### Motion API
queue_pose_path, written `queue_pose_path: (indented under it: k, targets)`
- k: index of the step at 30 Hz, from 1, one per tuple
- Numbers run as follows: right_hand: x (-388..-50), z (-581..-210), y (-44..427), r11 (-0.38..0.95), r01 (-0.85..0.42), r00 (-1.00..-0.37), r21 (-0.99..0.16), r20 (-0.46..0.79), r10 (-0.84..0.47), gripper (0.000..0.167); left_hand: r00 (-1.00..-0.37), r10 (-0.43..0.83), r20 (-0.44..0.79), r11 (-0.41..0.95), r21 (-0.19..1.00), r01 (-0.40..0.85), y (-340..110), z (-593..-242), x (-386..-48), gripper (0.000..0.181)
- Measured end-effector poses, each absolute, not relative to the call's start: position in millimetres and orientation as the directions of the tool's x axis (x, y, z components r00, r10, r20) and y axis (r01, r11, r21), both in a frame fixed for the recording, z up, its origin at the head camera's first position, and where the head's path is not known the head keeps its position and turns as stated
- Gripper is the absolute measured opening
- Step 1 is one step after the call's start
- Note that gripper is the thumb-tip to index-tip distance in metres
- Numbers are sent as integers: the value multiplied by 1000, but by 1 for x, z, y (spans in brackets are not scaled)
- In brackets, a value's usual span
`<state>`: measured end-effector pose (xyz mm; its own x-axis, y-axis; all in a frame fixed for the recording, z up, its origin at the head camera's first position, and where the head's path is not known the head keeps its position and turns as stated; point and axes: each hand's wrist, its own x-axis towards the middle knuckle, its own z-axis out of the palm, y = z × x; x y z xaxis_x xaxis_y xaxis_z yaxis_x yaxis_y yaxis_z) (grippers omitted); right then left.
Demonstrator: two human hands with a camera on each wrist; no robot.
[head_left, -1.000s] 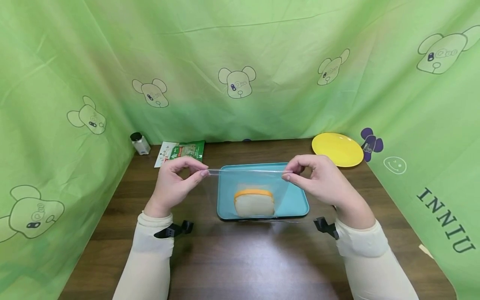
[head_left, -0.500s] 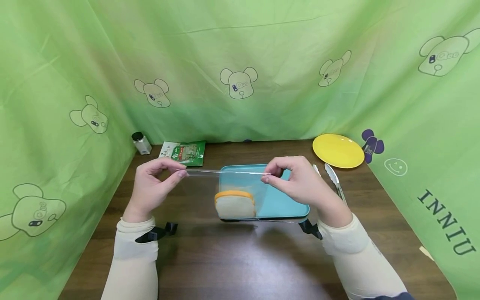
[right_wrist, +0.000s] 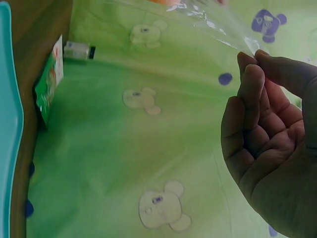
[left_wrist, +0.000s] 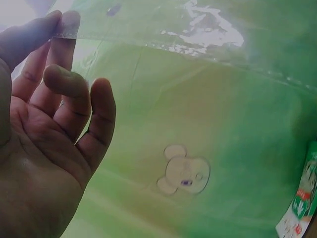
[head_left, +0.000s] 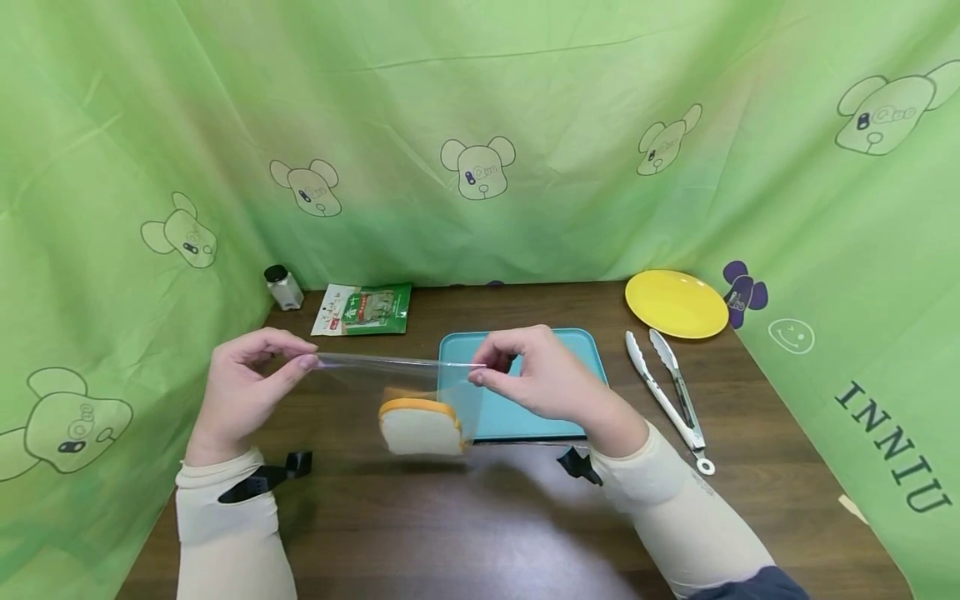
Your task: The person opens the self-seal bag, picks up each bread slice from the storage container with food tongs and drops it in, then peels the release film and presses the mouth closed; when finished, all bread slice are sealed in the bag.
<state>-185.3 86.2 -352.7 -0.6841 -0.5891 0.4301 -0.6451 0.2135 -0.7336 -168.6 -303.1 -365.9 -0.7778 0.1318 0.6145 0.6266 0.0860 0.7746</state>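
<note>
A clear plastic bag [head_left: 352, 383] is stretched between both hands, a slice of bread [head_left: 422, 429] with an orange crust at its bottom. My left hand [head_left: 243, 392] pinches the bag's upper left corner between thumb and fingertips. At the upper right corner, my right hand [head_left: 536, 375] pinches the edge the same way. In the left wrist view the bag's seam runs from the left fingertips [left_wrist: 58, 22]. The right wrist view has the film gathered at the right fingertips [right_wrist: 255, 57]. Behind the bag and right hand lies a blue tray [head_left: 517, 421], partly hidden.
Metal tongs [head_left: 682, 408] with white tips lie right of the tray. A yellow plate [head_left: 677, 304] is at the back right. Toward the back left are a green and white packet [head_left: 363, 310] and a black-capped jar [head_left: 283, 288]. Green curtains [head_left: 480, 242] enclose the brown table [head_left: 450, 533].
Both hands have moved left and slightly nearer, carrying the bag and bread off from in front of the tray. More of the tray and the tongs have come into sight.
</note>
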Motion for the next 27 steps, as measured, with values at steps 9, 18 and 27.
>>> queue_pose_path:
  k: [9,18,27]
  targets:
    - [-185,-362,56,169,-637,-654,-752,411,-635,12,-795,121,595,25,798,602,-331,-370,-159,22]
    - [-184,-361,27,224,-595,-676,-772,330,-659,3,-780,88,619,-99,785,612,-355,-376,-157,20]
    - [-197,-364,9,252,-597,-684,-762,318,-657,4,-809,53,586,-75,810,582,-367,-384,-164,14]
